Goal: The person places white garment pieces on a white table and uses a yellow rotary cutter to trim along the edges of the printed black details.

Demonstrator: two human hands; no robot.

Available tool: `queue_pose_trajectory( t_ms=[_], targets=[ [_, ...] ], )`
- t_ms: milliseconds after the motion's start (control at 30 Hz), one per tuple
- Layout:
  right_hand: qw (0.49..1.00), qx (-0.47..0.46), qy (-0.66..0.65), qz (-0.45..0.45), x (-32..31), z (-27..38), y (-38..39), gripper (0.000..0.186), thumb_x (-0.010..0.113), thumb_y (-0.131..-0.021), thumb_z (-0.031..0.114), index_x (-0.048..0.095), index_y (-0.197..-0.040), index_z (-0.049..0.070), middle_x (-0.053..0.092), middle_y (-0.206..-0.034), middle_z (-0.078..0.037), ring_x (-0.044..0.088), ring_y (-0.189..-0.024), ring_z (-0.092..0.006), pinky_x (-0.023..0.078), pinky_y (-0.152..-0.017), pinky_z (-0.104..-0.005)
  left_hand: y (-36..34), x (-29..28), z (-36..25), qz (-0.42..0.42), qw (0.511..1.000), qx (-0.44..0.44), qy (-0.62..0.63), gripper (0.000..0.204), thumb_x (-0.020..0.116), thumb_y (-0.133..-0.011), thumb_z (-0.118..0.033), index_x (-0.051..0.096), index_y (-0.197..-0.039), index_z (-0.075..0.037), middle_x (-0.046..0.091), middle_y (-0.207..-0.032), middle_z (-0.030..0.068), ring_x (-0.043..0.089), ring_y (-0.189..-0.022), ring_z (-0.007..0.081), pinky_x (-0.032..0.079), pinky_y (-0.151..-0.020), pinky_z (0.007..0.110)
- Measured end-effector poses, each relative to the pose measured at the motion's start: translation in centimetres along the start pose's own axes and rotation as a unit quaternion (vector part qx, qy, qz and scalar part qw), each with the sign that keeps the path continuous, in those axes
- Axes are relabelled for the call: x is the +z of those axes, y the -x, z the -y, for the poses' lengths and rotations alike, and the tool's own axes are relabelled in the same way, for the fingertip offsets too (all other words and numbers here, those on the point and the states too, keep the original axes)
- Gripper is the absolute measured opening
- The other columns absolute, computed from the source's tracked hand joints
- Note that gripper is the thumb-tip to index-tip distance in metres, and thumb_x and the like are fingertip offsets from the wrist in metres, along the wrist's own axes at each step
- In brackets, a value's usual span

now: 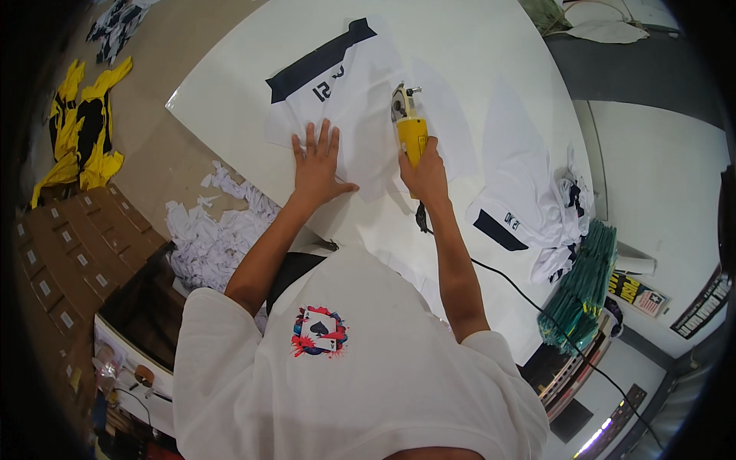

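Observation:
My right hand (424,172) is wrapped round the yellow body of an electric rotary fabric cutter (412,136). Its round metal blade head points away from me, over the white cloth. Spread flat, my left hand (317,165) presses on a white fabric piece (360,100) with a dark navy band along its far left edge and dark printing beside it. The cutter stands to the right of that hand, apart from it. A black cord (491,268) runs from the tool's rear toward the lower right. Whether the blade touches the cloth I cannot tell.
The white table (230,84) carries another pile of white and navy fabric pieces (521,207) on the right. Green bundled material (579,295) stands by the right edge. White scraps (215,238) heap below on the left, near brown boxes (69,261) and yellow-black cloth (92,123).

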State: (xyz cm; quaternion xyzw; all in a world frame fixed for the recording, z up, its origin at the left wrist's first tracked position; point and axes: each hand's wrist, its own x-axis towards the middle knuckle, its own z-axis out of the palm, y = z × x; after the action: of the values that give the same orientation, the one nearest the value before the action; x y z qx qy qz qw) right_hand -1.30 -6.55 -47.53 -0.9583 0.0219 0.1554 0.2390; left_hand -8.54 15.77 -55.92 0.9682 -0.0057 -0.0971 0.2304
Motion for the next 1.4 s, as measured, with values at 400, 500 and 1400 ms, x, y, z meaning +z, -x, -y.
queue_pose_trajectory(
  t_ms=[400,500,1400],
  targets=[
    [0.999,0.010,-0.007,-0.046,0.9,3.5,-4.6,0.054,0.068,-0.093,0.030,0.038,-0.119,-0.007,0.067,-0.100,-0.038,0.070,-0.088,-0.0532,0.059,-0.077,-0.0557,0.0,0.0,0.2,0.005,1.000,-0.001,0.009,0.140,0.090,-0.061,-0.067,0.022,-0.166,-0.004,0.011,-0.175,0.0184,0.000,-0.161,0.0446,-0.001,-0.124,0.070],
    [0.999,0.029,-0.004,-0.046,1.0,4.2,-5.4,0.054,0.068,-0.092,0.028,0.038,-0.118,-0.008,0.067,-0.101,-0.037,0.070,-0.090,-0.0527,0.059,-0.077,-0.0557,0.1,0.2,0.3,-0.003,1.000,0.001,0.012,0.141,0.090,-0.061,-0.068,0.022,-0.167,-0.005,0.010,-0.175,0.0184,-0.001,-0.161,0.0447,-0.001,-0.124,0.070],
    [0.972,0.053,-0.104,-0.202,0.7,-9.2,-6.0,0.065,0.070,-0.095,0.035,0.039,-0.133,-0.008,0.067,-0.115,-0.037,0.066,-0.108,-0.0546,0.053,-0.094,-0.0545,2.6,-4.0,2.3,0.127,0.976,0.021,-0.174,0.136,0.099,-0.058,-0.046,0.024,-0.167,-0.016,0.013,-0.175,0.0195,0.008,-0.161,0.0457,0.005,-0.125,0.071]
  ],
)
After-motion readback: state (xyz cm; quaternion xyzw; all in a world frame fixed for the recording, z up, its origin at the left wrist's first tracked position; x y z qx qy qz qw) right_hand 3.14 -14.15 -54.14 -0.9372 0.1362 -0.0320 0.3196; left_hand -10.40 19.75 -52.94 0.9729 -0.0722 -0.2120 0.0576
